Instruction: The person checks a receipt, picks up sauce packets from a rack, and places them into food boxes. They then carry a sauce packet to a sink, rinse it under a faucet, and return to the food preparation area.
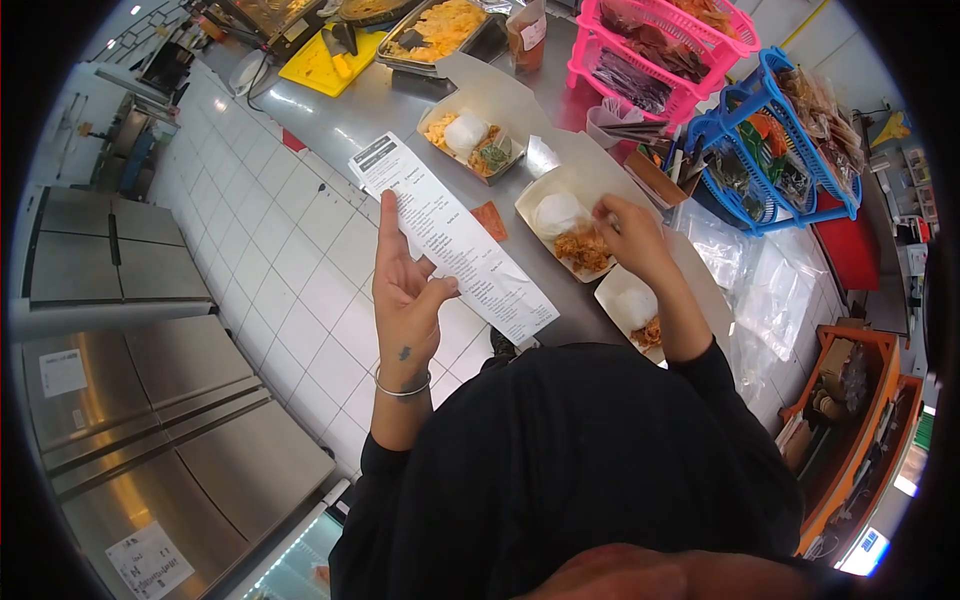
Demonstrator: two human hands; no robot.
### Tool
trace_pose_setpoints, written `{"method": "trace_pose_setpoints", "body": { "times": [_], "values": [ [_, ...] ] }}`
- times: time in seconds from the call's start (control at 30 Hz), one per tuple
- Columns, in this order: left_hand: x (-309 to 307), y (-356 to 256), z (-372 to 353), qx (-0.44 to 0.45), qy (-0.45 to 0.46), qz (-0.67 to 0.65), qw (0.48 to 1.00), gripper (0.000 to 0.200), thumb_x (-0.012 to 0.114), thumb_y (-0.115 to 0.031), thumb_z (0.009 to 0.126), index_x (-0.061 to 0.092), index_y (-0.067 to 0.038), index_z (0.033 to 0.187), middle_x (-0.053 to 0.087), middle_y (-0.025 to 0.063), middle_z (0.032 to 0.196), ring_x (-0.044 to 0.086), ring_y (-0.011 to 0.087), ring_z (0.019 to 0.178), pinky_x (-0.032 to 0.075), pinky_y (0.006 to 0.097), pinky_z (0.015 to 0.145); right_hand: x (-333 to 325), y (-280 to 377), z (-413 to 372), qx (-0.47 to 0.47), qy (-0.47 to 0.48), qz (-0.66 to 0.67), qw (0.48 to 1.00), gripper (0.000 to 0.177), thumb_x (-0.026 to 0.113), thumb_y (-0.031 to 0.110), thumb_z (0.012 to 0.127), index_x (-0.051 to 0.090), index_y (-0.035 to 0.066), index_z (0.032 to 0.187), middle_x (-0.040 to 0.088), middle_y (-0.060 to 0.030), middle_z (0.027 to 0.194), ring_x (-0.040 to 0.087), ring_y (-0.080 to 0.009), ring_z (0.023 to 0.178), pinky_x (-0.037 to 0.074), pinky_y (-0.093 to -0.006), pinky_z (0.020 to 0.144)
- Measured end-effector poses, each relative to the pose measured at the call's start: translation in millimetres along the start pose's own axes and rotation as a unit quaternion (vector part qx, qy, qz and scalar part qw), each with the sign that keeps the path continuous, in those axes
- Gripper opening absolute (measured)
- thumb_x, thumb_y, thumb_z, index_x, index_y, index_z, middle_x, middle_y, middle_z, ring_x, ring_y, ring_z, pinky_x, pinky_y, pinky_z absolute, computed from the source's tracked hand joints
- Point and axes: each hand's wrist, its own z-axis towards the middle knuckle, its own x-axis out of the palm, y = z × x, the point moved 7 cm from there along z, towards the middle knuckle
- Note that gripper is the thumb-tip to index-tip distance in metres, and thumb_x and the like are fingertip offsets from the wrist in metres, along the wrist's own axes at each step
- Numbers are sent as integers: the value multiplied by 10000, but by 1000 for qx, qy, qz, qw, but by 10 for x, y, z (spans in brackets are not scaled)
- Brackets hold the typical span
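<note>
My left hand [408, 300] grips a long printed paper receipt [450, 240], thumb on its printed face and index finger stretched along its left edge. Over the right side of a paper food box [527, 205] hangs my right hand [632, 235], fingers curled together; whatever is between them, if anything, is hidden. White rice [560, 213] and orange-brown crumbly food [583, 251] fill that box. Nearer my body, a second open box [607, 292] holds rice and similar food, partly behind my right forearm. Farther back, a third box [487, 177] contains rice, yellow food and greens.
A metal tray of yellow food [440, 28] and a yellow cutting board [318, 66] lie at the counter's back. Pink [655, 60] and blue baskets [775, 150] with packets stand at right, near clear plastic bags [765, 300]. Steel fridges [170, 420] line the left.
</note>
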Motion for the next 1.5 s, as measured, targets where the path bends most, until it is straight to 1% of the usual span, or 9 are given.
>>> {"method": "trace_pose_setpoints", "body": {
  "times": [0.13,0.23,0.53,0.93,1.03,1.13,1.23,1.43,1.5],
  "values": [
    [-16,7,4,-1,2,-1,1000,969,473,151,655,77,-48,1516,175,194,1544,523,304,1217,577,294,774,90,268,336,-60,-91,-83,991,97,543,65,835,584,79,922,645,-110,920,623,-325,877,487,-440,746],
    [-12,-5,5,-1,-3,-3,1000,971,481,149,655,76,-48,1516,175,194,1542,525,306,1214,578,292,771,563,-103,526,-52,-15,-167,984,191,484,40,841,601,99,980,650,-108,963,629,-318,896,495,-446,757],
    [8,-64,42,12,2,-11,1000,972,485,150,664,63,-47,1517,180,191,1539,526,288,1203,575,276,748,698,-209,477,-13,25,-139,990,364,462,15,815,620,156,1111,656,-99,1075,638,-326,912,499,-443,810],
    [29,-47,32,12,11,-12,1000,971,488,154,668,64,-50,1517,187,192,1533,516,290,1210,577,284,752,742,-251,521,-49,9,-147,988,321,483,44,824,607,140,1104,647,-78,1088,638,-323,909,507,-446,783],
    [58,-63,18,11,16,-21,1000,966,486,153,672,64,-49,1517,188,191,1533,517,291,1210,577,286,757,599,-136,497,-71,-82,-79,991,292,516,57,819,584,112,1097,615,-92,1074,632,-332,874,510,-458,741],
    [60,-77,14,14,8,-18,1000,963,483,152,675,60,-49,1517,192,191,1532,521,290,1207,576,285,757,497,-7,511,-46,-104,-47,992,261,555,53,793,557,46,1053,562,-127,1003,587,-352,878,487,-436,773],
    [52,-82,6,14,11,-11,1000,966,485,152,675,58,-49,1517,192,190,1532,522,292,1206,576,284,754,466,80,564,-131,-153,49,978,224,577,47,768,537,9,985,517,-148,922,530,-364,899,447,-420,820],
    [73,-85,-17,13,9,-17,1000,971,491,150,672,60,-53,1519,182,190,1537,512,294,1216,574,278,748,568,152,597,-206,-197,-122,951,165,543,59,774,527,20,933,534,-139,917,524,-352,922,424,-437,835],
    [70,-81,-33,12,10,-13,1000,971,492,149,672,65,-58,1519,178,188,1539,508,294,1221,575,281,755,805,-42,661,-162,-103,-187,963,186,541,58,776,557,25,957,553,-136,925,536,-342,944,430,-425,853]
  ]
}}
